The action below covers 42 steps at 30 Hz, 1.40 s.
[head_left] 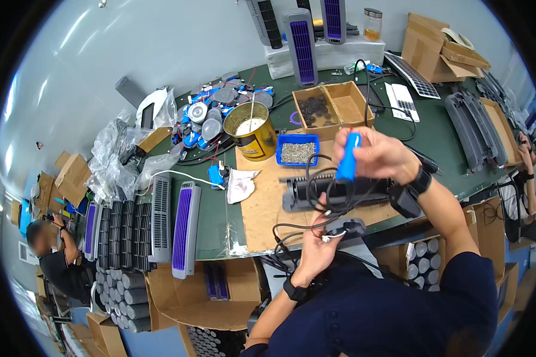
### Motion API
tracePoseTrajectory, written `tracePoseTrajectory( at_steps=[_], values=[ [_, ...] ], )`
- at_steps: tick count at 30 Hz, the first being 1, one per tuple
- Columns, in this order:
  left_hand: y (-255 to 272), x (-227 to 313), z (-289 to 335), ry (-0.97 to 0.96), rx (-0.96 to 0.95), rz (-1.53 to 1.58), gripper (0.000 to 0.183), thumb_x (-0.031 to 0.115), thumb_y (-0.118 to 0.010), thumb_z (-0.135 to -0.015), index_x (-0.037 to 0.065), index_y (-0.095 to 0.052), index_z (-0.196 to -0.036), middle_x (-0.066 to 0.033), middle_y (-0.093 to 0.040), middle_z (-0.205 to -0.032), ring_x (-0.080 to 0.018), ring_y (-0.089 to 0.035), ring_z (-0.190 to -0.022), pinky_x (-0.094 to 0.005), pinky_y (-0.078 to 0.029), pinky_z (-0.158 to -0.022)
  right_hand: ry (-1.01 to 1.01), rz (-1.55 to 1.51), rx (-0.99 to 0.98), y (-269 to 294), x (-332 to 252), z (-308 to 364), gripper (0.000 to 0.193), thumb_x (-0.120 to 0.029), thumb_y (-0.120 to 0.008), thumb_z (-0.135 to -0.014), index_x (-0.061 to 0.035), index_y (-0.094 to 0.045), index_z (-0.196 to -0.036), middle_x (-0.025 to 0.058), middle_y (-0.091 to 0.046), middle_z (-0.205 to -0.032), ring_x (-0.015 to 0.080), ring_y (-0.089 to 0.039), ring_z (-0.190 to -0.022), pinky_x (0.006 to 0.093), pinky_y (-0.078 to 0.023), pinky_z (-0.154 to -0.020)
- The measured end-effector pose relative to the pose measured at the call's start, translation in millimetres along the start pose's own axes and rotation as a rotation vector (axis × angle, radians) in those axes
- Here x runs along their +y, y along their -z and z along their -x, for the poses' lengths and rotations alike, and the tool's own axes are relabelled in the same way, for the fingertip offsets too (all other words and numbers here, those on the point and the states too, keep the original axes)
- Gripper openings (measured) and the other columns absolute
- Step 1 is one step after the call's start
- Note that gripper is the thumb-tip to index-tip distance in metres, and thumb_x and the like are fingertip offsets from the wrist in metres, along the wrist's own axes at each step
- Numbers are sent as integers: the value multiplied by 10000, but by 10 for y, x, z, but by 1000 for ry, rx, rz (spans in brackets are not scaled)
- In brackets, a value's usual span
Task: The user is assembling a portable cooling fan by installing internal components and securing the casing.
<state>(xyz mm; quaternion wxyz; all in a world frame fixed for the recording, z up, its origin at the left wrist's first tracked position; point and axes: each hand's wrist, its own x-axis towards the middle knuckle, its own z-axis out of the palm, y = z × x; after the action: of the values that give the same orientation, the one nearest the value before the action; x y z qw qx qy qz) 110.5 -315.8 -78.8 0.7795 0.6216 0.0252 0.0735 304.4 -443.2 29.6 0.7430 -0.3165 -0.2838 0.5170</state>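
Note:
My right hand (382, 156) is closed around a blue shrink-wrapped battery (348, 159), raised above the bench. A bit of red wire shows at its upper end. Lower and nearer to me, my left hand (315, 254) grips a grey plastic base (350, 226) along with thin wires that end in a small white connector (326, 238). A black cable (298, 226) loops around and over the left fingers. Behind both hands, a dark fan housing (296, 196) lies on a cardboard sheet (257, 221), partly covered by cable and the right hand.
A blue tray of screws (298, 150), a yellow can (258, 147) and a divided cardboard box (339, 102) stand beyond the housing. Motors and batteries (211, 128) are heaped at left. Purple-grilled fans (186, 229) line the left edge. Other people sit at both sides.

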Motion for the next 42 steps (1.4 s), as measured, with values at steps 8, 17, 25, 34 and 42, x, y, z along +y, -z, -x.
tracePoseTrajectory(
  at_steps=[8, 17, 25, 34, 42],
  values=[
    [497, 183, 216, -294, -66, -478, 197, -106, -620, -705, -9, -679, -866, -268, -523, -1343, -380, -509, -1268, -433, -417, -1049, 95, 68, 177, -456, 332, 955, 371, -95, -807, -734, -44, -553, -1000, 134, -628, -1004, 256, -607, -1020, 434, -451, -991],
    [1299, 802, 982, 29, 519, -53, 132, -24, -714, -749, 3, -639, -853, -87, -685, -835, -161, -655, -763, -317, -546, -728, 591, -403, 750, 34, 209, 1655, 395, -245, -596, -953, -10, -521, -1261, 167, -544, -1154, 277, -514, -1147, 486, -380, -1114],
    [876, 686, 315, 231, 70, 822, 520, -54, -513, -892, 101, -407, -1376, -255, -450, -1396, -387, -541, -1209, -531, -476, -1003, 222, -247, 380, -461, 663, 651, 455, -219, -577, -962, -75, -441, -1371, 144, -611, -1185, 279, -582, -1143, 494, -405, -1066],
    [766, 625, 167, 125, -191, 1063, 759, -55, -581, -789, 235, -339, -1447, -182, -306, -1498, -492, -325, -1351, -598, -395, -1055, 269, 135, 416, -590, 798, 434, 399, -7, -704, -844, -39, -548, -1209, 196, -600, -1233, 207, -601, -1112, 355, -486, -975],
    [593, 639, -11, 39, -22, 1161, 593, 684, -380, -915, 177, -612, -1118, -224, -462, -1393, -469, -343, -1343, -615, -323, -1070, 100, -180, 296, -505, 959, 417, 343, -116, -716, -857, -114, -557, -1161, 180, -568, -1262, 317, -572, -1172, 570, -434, -1006]
  ],
)
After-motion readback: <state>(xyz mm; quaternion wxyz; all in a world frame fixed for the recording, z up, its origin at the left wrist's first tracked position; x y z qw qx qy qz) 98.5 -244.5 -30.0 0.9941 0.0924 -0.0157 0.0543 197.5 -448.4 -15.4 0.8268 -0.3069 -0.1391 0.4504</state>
